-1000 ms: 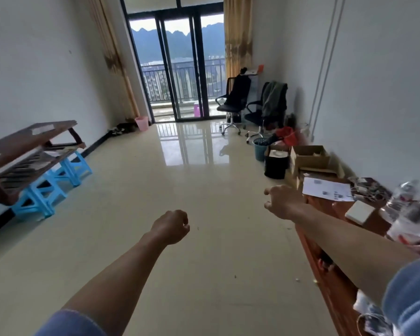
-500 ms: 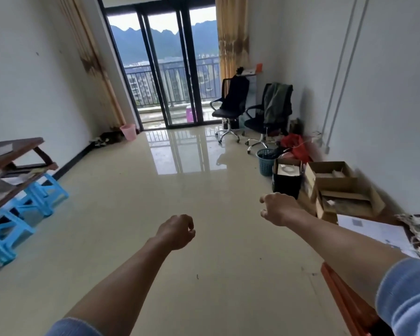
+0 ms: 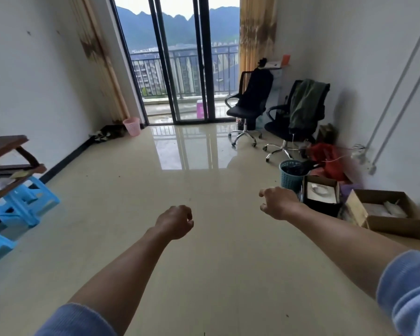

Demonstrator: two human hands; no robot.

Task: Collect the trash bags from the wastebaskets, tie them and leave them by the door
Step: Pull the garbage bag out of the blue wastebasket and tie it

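**Head view.** Step in hand, by judgement: getting to the first wastebasket, with no bag collected yet. The left hand (image 3: 175, 221) and right hand (image 3: 278, 202) are hovering over the floor (image 3: 204, 178), fingers loosely curled, holding nothing. The blue basket (image 3: 289, 182), lined with a dark bag (image 3: 292, 170), is standing just beyond the right hand, beside the boxes (image 3: 383, 214). A pink basket (image 3: 132, 126) is standing well apart, near the glass door (image 3: 180, 69). The next move is likely calling for a pinch on the bag's rim and a lift clear. No writing is showing legibly.
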